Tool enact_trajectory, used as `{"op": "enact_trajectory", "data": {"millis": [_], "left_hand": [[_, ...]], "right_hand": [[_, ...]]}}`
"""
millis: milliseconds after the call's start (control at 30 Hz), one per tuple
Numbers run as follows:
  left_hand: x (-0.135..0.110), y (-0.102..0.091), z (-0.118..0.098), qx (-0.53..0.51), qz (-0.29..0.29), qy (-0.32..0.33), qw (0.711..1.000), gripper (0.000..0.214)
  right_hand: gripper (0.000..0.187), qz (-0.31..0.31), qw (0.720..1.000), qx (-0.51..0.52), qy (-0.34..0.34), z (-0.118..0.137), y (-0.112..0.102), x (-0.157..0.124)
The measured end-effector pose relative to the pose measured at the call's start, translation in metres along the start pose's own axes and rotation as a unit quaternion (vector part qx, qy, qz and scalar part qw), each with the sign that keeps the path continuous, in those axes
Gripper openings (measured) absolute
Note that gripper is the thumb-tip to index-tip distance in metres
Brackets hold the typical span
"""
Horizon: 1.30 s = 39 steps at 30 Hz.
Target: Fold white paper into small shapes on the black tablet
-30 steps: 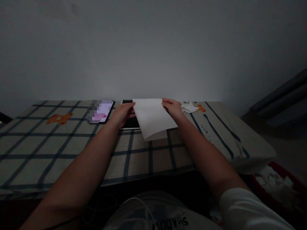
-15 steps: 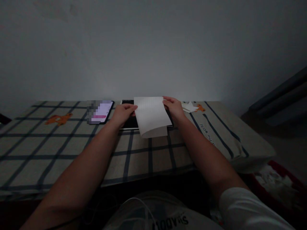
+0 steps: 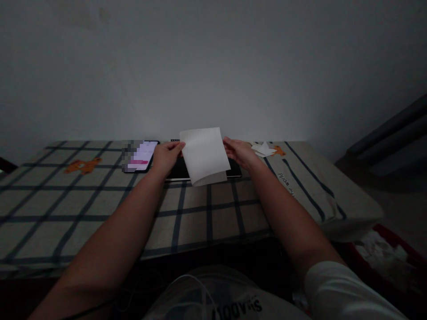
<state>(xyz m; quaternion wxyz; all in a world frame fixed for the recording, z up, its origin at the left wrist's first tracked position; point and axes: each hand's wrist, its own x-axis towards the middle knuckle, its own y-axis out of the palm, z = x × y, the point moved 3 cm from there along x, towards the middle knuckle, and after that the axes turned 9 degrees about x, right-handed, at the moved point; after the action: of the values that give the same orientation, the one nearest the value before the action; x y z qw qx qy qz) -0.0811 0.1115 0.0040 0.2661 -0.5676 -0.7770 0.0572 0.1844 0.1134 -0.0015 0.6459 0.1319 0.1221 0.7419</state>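
A folded sheet of white paper [image 3: 204, 151] hangs above a dark flat notebook or folder [image 3: 178, 171], its lower end curling under. My left hand [image 3: 166, 156] pinches the paper's left edge between thumb and fingers. At the paper's right edge is my right hand [image 3: 240, 152], its fingers loosely apart and no longer pinching the sheet; whether a fingertip still brushes it is hard to see. Most of the dark notebook is hidden behind the paper and my hands.
A phone [image 3: 143, 156] with a lit screen lies left of my left hand. Beyond my right hand are several white paper scraps [image 3: 264, 150]. A checked tablecloth [image 3: 193, 218] covers the table, which meets a grey wall [image 3: 213, 66]. At lower right stands a red bin [image 3: 383, 231] holding crumpled white stuff.
The paper has shifted slightly left and up with my left hand. My right hand has loosened its pinch on the paper's right edge, and its fingers have spread.
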Motion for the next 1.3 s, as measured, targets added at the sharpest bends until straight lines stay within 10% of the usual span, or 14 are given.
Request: {"op": "enact_trajectory", "data": {"millis": [433,800,1300], "left_hand": [[0.0,0.006,0.0,-0.108,0.026,-0.077,0.991,0.013],[-0.005,0.017,0.004,-0.237,0.2,-0.175,0.934,0.009],[-0.006,0.016,0.001,-0.228,0.14,-0.163,0.95,0.007]], "right_hand": [[0.013,-0.024,0.998,-0.064,0.004,0.0,-0.001,-0.002],[0.014,-0.114,0.982,-0.137,-0.07,0.001,-0.006,0.002],[0.012,-0.118,0.975,-0.17,-0.076,0.001,-0.009,0.003]]}}
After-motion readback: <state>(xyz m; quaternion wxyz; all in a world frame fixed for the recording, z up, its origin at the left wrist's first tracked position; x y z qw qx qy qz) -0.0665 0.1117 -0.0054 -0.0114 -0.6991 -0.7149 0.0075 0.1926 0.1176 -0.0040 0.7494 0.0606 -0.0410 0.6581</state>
